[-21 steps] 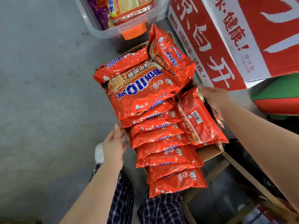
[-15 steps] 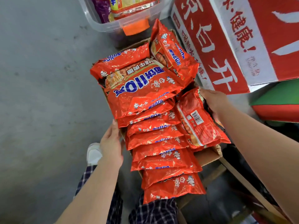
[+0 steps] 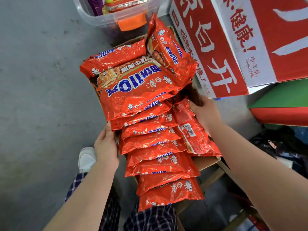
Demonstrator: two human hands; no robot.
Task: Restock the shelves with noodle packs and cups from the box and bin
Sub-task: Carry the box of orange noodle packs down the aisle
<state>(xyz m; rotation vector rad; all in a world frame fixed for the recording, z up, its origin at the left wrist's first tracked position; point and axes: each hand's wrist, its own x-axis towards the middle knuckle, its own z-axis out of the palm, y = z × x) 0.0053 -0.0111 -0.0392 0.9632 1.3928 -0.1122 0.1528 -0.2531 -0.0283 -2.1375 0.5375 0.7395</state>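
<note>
A brown cardboard box [image 3: 204, 163] in front of me holds several shiny orange noodle packs [image 3: 150, 144] stacked in an overlapping row. My left hand [image 3: 106, 147] presses against the box's left side beside the packs, fingers fairly straight. My right hand [image 3: 204, 112] is at the box's right side, fingers curled over a pack that stands on edge with its barcode showing [image 3: 190, 129]. A clear plastic bin [image 3: 106, 15] with more packs stands beyond the box.
A large red and white carton [image 3: 236, 40] lies at the upper right, close to the box. A green and red object [image 3: 283, 104] sits to the right. Grey concrete floor [image 3: 38, 97] spreads to the left. My white shoe [image 3: 86, 159] and plaid trousers are below.
My left hand has moved in from beside the box to touch its left side. My right hand has shifted lower along the right edge onto the upright pack.
</note>
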